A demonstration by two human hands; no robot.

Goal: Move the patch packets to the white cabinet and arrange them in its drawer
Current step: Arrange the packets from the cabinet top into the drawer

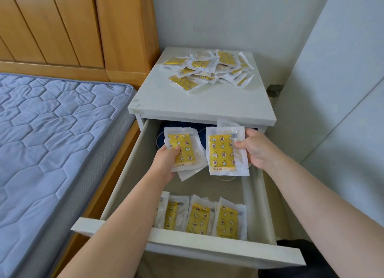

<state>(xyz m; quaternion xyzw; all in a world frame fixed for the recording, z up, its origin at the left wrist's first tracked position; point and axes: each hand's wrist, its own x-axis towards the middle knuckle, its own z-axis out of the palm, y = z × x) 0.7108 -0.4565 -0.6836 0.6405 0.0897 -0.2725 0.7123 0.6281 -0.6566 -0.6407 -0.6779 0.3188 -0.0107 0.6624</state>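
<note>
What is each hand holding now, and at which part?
The left hand grips a small stack of patch packets at its lower left corner. The right hand pinches a second packet by its right edge.

A dark blue thing (180,125) at the back of the drawer (128,174) is mostly hidden under the cabinet's white surface (187,105) and behind the left packets (182,149) and right packets (223,153), so what it is cannot be told. The left hand (166,159) and right hand (256,151) keep most fingers behind those packets, whose number is unclear, and the left forearm (124,225) covers the left end of the front row (199,218). The print is too small to read, the overlapping pile (207,68) defies counting, and the bed (52,132) and a dark shape (299,246) are cut off by the edges.
</note>
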